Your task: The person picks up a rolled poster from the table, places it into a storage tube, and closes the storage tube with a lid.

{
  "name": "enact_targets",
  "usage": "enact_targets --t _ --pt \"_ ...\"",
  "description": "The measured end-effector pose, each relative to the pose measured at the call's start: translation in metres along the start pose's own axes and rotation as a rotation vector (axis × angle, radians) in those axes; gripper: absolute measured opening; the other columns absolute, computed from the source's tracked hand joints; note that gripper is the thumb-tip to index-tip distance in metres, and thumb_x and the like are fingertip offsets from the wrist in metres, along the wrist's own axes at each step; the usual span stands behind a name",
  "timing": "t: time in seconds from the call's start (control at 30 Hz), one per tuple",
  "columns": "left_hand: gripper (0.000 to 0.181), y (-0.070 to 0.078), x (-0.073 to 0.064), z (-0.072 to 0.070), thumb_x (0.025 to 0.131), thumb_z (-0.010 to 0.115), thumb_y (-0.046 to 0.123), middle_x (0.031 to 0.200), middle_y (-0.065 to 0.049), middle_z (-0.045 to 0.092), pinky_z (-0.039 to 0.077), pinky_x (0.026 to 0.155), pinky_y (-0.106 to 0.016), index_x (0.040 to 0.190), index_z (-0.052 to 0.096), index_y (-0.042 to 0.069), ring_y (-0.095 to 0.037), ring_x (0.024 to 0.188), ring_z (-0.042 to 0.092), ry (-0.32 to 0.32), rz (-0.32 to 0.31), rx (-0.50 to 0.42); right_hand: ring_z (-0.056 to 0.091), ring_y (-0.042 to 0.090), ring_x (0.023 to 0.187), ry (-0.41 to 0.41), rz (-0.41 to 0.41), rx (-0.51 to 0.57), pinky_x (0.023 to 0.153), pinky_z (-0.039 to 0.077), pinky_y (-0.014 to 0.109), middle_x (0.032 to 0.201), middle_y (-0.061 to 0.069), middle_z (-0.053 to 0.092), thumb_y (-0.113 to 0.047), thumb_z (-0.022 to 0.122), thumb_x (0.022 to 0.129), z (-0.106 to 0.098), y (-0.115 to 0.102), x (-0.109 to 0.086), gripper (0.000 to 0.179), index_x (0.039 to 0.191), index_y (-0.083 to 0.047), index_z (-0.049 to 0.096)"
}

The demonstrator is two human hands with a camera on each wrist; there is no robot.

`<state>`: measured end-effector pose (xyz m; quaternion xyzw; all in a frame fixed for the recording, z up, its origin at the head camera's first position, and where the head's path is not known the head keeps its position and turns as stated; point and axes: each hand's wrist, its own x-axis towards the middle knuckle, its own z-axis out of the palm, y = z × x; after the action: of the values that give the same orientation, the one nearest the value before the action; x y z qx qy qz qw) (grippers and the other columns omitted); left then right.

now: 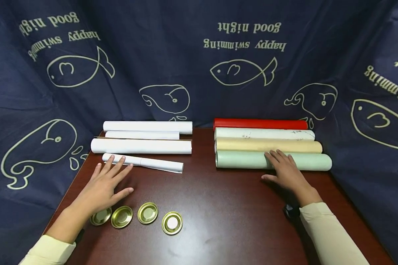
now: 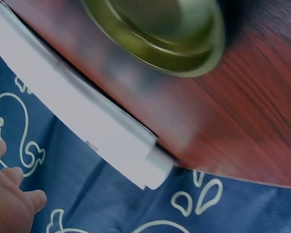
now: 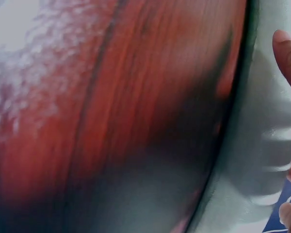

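Observation:
My left hand [image 1: 103, 187] is spread with straight fingers, its fingertips overlapping a thin white paper roll [image 1: 160, 165] in the head view. Below its palm and wrist sit several small round gold dishes [image 1: 172, 223], one partly covered by the forearm. A gold dish [image 2: 203, 58] looms large in the left wrist view, with white rolls [image 2: 72, 102] beyond it. On the right, the fingers of my right hand [image 1: 286, 173] extend loosely over a pale green roll [image 1: 240, 159]. The right wrist view has this green roll [image 3: 237, 155] close beside the thumb [image 3: 287, 56].
Behind the thin roll lie more white rolls [image 1: 140, 146]. A cream roll [image 1: 238, 144], a whitish patterned roll [image 1: 265, 133] and a red roll [image 1: 260, 123] lie behind the green one. Dark blue printed cloth [image 1: 172, 36] surrounds the brown table [image 1: 225, 221] at back and sides.

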<state>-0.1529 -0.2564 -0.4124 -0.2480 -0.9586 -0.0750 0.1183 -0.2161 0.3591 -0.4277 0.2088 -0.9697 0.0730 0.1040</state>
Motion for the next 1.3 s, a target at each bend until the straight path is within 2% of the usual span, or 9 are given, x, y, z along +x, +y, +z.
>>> enact_targets --t 0.17,0.27,0.43,0.6,0.77,0.9,1.0,1.3 --pt "0.074 0.008 0.009 0.004 0.093 0.062 0.055 0.159 -0.016 0.029 0.008 0.116 -0.062 0.151 0.042 0.016 -0.038 0.15 0.007 -0.017 0.05 -0.052 0.05 0.045 0.11 0.163 -0.099 0.003 0.098 0.034 0.062 0.117 0.023 0.055 -0.032 0.092 0.066 0.004 0.005 0.004 0.076 0.126 0.002 0.059" --pt "0.074 0.011 0.014 0.005 0.093 0.062 0.056 0.16 -0.014 0.027 0.01 0.115 -0.063 0.152 0.041 0.017 -0.036 0.15 0.006 -0.04 0.07 -0.062 0.052 0.042 0.102 0.198 -0.114 0.027 0.093 0.037 0.059 0.109 0.019 0.054 -0.032 0.093 0.062 0.007 0.004 0.006 0.075 0.121 0.0 0.061" --pt "0.075 0.008 0.023 0.008 0.092 0.062 0.057 0.161 -0.013 0.027 0.018 0.111 -0.067 0.152 0.041 0.017 -0.04 0.149 0.012 -0.072 0.084 -0.054 0.047 0.044 0.114 0.122 -0.061 0.024 0.092 0.036 0.064 0.125 0.018 0.057 -0.04 0.091 0.065 0.009 0.0 0.009 0.079 0.13 -0.006 0.059" --pt "0.067 -0.007 0.042 0.02 0.095 0.063 0.047 0.157 -0.018 0.033 0.022 0.11 -0.066 0.15 0.045 0.013 -0.046 0.144 0.022 -0.096 0.11 -0.062 0.043 0.045 0.118 0.054 -0.017 0.01 0.093 0.031 0.065 0.134 0.016 0.058 -0.043 0.088 0.07 0.011 -0.005 0.013 0.081 0.138 -0.011 0.057" --pt "0.057 -0.028 0.062 0.033 0.095 0.066 0.036 0.148 -0.022 0.044 0.028 0.108 -0.064 0.144 0.052 0.01 -0.05 0.137 0.033 -0.081 0.138 -0.041 0.043 0.042 0.117 0.022 -0.003 0.027 0.094 0.03 0.063 0.132 0.017 0.06 -0.045 0.087 0.071 0.01 -0.01 0.011 0.08 0.138 -0.011 0.058" --pt "0.057 -0.038 0.07 0.042 0.093 0.07 0.033 0.144 -0.022 0.049 0.029 0.107 -0.066 0.142 0.055 0.009 -0.05 0.134 0.038 -0.078 0.119 -0.045 0.046 0.041 0.119 0.001 0.003 0.06 0.097 0.03 0.063 0.129 0.018 0.061 -0.047 0.086 0.072 0.013 -0.013 0.005 0.079 0.136 -0.01 0.059" --pt "0.057 -0.042 0.074 0.049 0.091 0.073 0.032 0.141 -0.021 0.052 0.03 0.106 -0.064 0.14 0.056 0.007 -0.048 0.131 0.042 -0.064 0.113 -0.06 0.05 0.042 0.119 -0.01 0.011 0.07 0.101 0.029 0.064 0.127 0.017 0.06 -0.047 0.086 0.073 0.012 -0.015 0.002 0.077 0.135 -0.01 0.059" --pt "0.052 -0.043 0.084 0.067 0.086 0.078 0.022 0.129 -0.021 0.06 0.039 0.101 -0.058 0.131 0.062 0.002 -0.043 0.119 0.053 0.012 0.188 -0.093 0.052 0.041 0.119 -0.024 -0.011 0.003 0.099 0.032 0.066 0.13 0.016 0.06 -0.047 0.085 0.073 0.011 -0.018 0.005 0.081 0.138 -0.009 0.056"
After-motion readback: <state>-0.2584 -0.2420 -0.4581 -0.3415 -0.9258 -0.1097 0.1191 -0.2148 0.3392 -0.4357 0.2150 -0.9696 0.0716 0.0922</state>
